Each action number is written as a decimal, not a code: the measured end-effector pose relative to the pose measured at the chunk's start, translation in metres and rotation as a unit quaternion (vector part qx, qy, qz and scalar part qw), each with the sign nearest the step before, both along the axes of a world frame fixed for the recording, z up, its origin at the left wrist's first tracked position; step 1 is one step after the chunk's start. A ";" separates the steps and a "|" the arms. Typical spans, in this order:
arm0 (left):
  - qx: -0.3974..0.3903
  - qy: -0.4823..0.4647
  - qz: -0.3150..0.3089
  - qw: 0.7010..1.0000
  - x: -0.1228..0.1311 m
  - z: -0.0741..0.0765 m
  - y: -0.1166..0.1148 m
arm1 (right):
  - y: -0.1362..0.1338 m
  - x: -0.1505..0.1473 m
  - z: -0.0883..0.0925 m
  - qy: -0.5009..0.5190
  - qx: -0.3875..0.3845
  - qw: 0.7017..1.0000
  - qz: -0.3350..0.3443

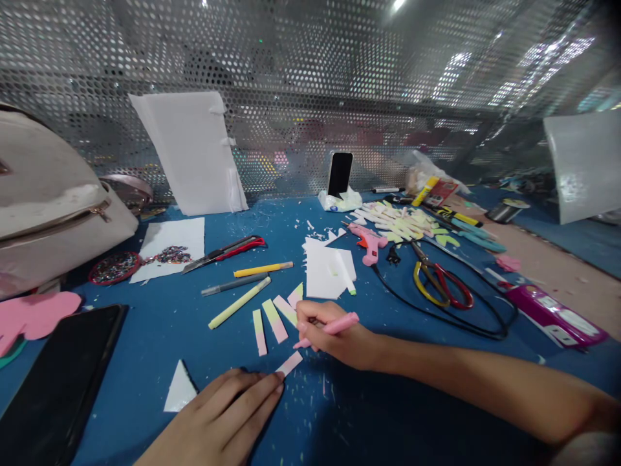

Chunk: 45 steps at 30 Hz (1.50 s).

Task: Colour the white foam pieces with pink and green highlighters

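Head view: left hand (pixel 223 414) lies flat on blue table (pixel 145 336), fingers together. Two-tone strips (pixel 275 321) lie beyond. Pale pink strip (pixel 292 363) sits at left fingertips. Right hand (pixel 339 341) pinches pink marker (pixel 342 323), tip near that strip's end. Glue gun (pixel 371 248), then scissors (pixel 442 286), farther right.

The left grip (pixel 230 408) lies palm down toward the tabletop's (pixel 388 408) near edge, fingers extended side by side, aimed toward the far right corner. The right forearm (pixel 460 370) slants in from the right edge, the right grip (pixel 343 347) curled in a writing pinch.
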<state>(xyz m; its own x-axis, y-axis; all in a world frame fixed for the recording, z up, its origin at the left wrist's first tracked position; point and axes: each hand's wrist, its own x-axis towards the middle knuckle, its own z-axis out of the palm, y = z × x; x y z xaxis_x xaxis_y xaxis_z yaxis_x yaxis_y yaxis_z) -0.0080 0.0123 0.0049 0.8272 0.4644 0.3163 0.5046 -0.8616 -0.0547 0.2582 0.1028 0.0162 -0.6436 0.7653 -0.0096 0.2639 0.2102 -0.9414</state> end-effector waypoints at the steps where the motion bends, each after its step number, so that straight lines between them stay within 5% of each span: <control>1: -0.001 -0.007 0.002 1.000 0.000 0.000 0.000 | 0.000 0.000 -0.001 0.000 0.002 1.000 0.005; 45: 0.045 0.027 -0.005 0.999 0.000 0.002 0.000 | 0.001 0.001 -0.002 0.012 0.014 0.999 0.034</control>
